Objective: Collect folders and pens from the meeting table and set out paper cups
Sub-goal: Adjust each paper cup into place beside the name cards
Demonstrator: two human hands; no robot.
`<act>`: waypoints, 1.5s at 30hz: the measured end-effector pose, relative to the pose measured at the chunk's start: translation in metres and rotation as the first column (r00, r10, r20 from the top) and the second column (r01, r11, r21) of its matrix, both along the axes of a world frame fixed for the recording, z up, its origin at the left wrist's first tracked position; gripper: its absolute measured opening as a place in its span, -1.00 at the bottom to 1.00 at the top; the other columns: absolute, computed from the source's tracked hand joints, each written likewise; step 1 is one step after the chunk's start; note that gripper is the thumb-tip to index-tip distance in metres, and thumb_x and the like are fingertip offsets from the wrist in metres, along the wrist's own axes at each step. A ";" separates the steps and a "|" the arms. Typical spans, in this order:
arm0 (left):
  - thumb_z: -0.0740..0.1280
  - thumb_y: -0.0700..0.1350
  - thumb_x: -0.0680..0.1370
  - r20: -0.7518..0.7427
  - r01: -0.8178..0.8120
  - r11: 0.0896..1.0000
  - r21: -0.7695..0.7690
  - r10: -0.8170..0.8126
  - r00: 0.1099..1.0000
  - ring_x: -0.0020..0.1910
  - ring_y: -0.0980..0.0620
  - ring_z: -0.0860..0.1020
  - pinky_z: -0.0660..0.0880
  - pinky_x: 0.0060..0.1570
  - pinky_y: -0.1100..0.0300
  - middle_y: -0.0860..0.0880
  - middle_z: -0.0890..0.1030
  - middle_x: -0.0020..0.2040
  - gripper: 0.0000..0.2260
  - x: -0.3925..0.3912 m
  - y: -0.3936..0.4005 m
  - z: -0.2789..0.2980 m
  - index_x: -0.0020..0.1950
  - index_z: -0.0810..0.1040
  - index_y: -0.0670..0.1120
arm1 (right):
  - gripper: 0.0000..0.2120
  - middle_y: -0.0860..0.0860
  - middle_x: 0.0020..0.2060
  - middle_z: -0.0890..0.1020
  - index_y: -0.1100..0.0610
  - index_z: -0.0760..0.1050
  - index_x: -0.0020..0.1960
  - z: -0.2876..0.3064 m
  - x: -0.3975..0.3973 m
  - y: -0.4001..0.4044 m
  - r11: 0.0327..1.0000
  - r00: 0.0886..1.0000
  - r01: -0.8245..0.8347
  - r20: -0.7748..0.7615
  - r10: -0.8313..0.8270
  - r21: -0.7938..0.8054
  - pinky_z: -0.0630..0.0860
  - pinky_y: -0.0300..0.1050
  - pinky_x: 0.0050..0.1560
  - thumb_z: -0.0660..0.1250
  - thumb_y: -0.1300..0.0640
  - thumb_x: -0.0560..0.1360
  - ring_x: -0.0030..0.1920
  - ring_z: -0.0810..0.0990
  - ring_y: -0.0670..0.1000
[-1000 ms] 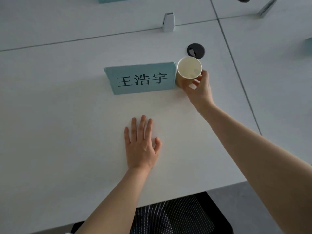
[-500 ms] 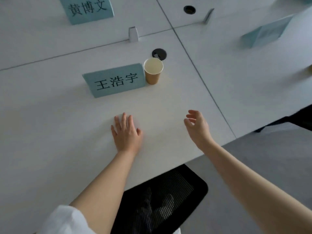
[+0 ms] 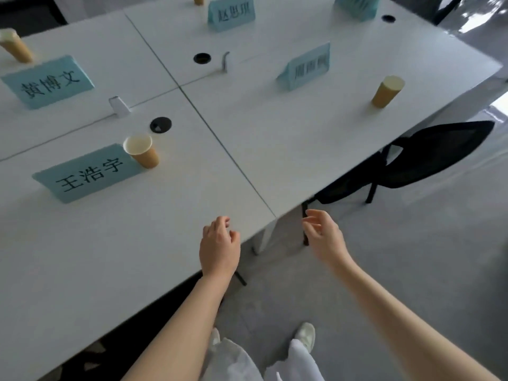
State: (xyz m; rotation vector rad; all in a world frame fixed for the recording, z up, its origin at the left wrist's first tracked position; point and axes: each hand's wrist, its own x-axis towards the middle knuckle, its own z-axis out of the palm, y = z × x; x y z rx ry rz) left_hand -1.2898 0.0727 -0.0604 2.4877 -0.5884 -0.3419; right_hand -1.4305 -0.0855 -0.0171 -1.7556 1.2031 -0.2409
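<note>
Both hands are empty and up in front of the body. The left hand (image 3: pixel 220 247) hangs over the near edge of the white tabletop (image 3: pixel 275 127), back of the hand up, fingers (image 3: pixel 224 221) loosely curled and holding nothing; its bare forearm runs down toward the bottom of the view. The right hand (image 3: pixel 325 235) is out past the tabletop corner, over the grey floor (image 3: pixel 412 257), palm turned inward, fingers spread and relaxed, gripping nothing. On the tabletop, one paper cup (image 3: pixel 141 151) stands upright just beside the right end of the nearest blue name card (image 3: pixel 88 174). A second paper cup (image 3: pixel 387 91) stands near the far-right edge, close to another name card (image 3: pixel 306 67). A third cup (image 3: pixel 15 45) sits at far left. A black chair (image 3: pixel 428 158) is tucked by the right edge.
</note>
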 end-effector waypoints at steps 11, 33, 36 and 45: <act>0.27 -0.15 0.57 -0.059 0.114 0.988 -0.109 -0.121 0.991 0.10 0.00 0.50 0.52 -0.06 0.09 0.00 0.59 0.01 -0.78 -0.131 -0.179 0.023 0.21 0.50 -0.08 | -0.78 -0.05 0.00 0.62 0.06 0.48 0.21 0.025 -0.124 -0.172 0.997 0.997 0.062 0.045 -0.061 -0.037 0.41 -0.26 -0.03 0.26 0.14 0.56 0.06 0.58 -0.06; 0.25 -0.20 0.57 -0.044 0.049 0.998 -0.042 -0.051 0.998 0.19 -0.11 0.44 0.47 0.06 0.01 -0.10 0.57 0.15 -0.73 -0.042 -0.475 -0.002 0.26 0.48 -0.16 | -0.65 -0.07 0.05 0.59 0.03 0.39 0.30 0.027 -0.024 -0.479 0.998 0.999 -0.033 -0.007 0.034 0.048 0.46 -0.30 -0.16 0.32 0.07 0.53 0.04 0.56 -0.11; 0.26 -0.20 0.56 -0.044 0.016 1.000 -0.023 -0.017 0.999 0.24 -0.12 0.42 0.45 0.13 0.00 -0.13 0.54 0.17 -0.70 -0.039 -0.506 -0.008 0.29 0.46 -0.18 | -0.55 -0.05 0.10 0.56 0.03 0.33 0.35 0.017 -0.011 -0.521 0.995 0.997 -0.069 -0.027 0.071 0.078 0.45 -0.23 -0.13 0.37 0.04 0.50 0.05 0.56 -0.07; 0.27 -0.23 0.55 -0.007 -0.174 0.983 0.065 0.175 0.985 0.50 -0.25 0.22 0.18 0.47 -0.06 -0.21 0.34 0.48 -0.56 -0.050 -0.580 -0.039 0.44 0.37 -0.22 | -0.29 0.01 0.21 0.46 0.04 0.17 0.44 -0.024 0.021 -0.636 0.932 0.942 -0.328 -0.021 0.335 0.157 0.48 -0.04 0.15 0.47 0.06 0.42 0.16 0.50 0.02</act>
